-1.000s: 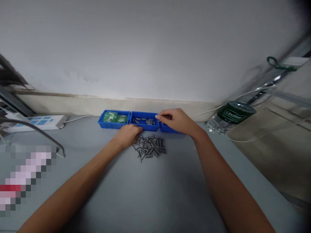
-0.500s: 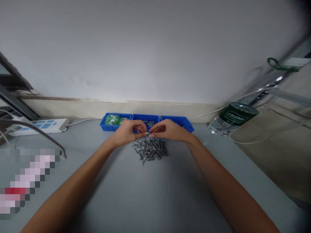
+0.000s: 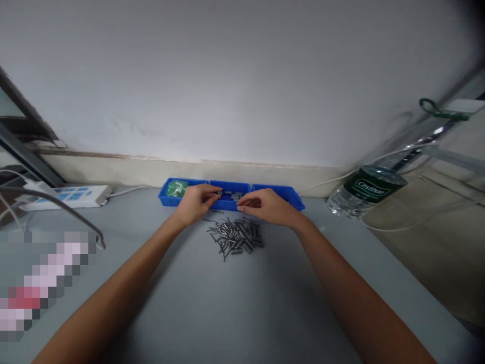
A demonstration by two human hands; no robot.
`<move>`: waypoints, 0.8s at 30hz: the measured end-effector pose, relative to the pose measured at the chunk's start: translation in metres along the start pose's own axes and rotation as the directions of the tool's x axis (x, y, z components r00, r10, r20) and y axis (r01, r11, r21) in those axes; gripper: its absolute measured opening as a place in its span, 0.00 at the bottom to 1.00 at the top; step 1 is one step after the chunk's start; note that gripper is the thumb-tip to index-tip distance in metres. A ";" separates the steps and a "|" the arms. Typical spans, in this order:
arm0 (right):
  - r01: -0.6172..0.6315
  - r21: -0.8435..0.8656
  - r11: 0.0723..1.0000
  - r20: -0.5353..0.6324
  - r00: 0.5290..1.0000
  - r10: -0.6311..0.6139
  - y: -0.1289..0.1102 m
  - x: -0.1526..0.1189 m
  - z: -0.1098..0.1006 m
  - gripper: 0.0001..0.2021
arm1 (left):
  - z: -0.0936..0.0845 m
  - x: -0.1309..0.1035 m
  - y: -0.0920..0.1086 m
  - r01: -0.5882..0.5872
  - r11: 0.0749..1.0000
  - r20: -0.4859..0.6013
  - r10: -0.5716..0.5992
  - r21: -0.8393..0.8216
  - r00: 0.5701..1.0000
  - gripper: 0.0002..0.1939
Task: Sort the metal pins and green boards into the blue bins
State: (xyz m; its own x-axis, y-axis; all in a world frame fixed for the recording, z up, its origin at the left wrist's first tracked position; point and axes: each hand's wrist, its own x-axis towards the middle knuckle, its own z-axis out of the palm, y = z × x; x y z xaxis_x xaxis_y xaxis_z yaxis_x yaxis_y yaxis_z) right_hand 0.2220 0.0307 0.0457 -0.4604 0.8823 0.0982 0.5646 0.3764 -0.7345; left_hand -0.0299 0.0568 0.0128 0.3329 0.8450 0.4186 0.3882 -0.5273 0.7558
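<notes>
My left hand [image 3: 195, 203] is over the front of the middle blue bin [image 3: 226, 205], its thumb and fingertips closed on a small shiny metal piece [image 3: 220, 194]. To the right, my right hand [image 3: 267, 206] hovers by the same bin's front right corner. Its thumb and forefinger tips are together; whatever they hold is too small to make out. Grey metal cylinders [image 3: 237, 196] lie inside the middle bin. On the table just below both hands is a loose pile of thin metal pins and thicker cylinders [image 3: 235, 236].
The left blue bin [image 3: 168, 201] contains green-and-white packets [image 3: 177, 188]; the right blue bin [image 3: 297, 202] is partly covered by my hand. A white power strip [image 3: 81, 197] with cables is at left. A large water bottle [image 3: 366, 189] stands at right. Behind runs the wall [image 3: 235, 101].
My hands, which met above the pile, have come apart. The left now has its fingertips at the middle bin; the right has shifted slightly right. The view has moved a little.
</notes>
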 end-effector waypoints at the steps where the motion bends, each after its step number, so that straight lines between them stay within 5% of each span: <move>1: -0.001 -0.010 1.000 0.005 1.000 0.001 0.000 0.000 -0.001 0.07 | -0.002 0.000 0.002 -0.015 0.999 0.018 0.014 0.035 1.000 0.14; 4: -0.003 -0.036 0.999 0.010 1.000 0.003 0.001 -0.001 -0.001 0.08 | -0.008 -0.001 0.015 -0.100 0.959 0.186 0.051 0.266 0.981 0.12; 8: 0.004 -0.079 0.997 0.019 1.000 -0.002 0.001 -0.001 -0.002 0.08 | -0.008 -0.005 0.028 -0.239 0.768 0.473 -0.093 0.594 0.876 0.11; 12: 0.011 -0.105 0.994 0.035 0.999 -0.008 -0.003 -0.003 -0.003 0.09 | 0.004 -0.010 0.025 -0.251 0.632 0.470 -0.203 0.733 0.859 0.12; 24: 0.021 -0.143 0.990 -0.008 1.000 -0.023 -0.009 -0.008 -0.015 0.10 | 0.015 -0.014 0.027 -0.256 0.579 0.433 -0.189 0.774 0.881 0.12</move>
State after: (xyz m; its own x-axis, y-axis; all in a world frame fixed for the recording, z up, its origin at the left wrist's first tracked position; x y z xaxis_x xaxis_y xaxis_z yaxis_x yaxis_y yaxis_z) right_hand 0.2310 0.0239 0.0617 -0.4676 0.8757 0.1202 0.6466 0.4316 -0.6290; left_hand -0.0116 0.0299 0.0198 0.5922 0.8058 0.0078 0.8046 -0.5908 -0.0598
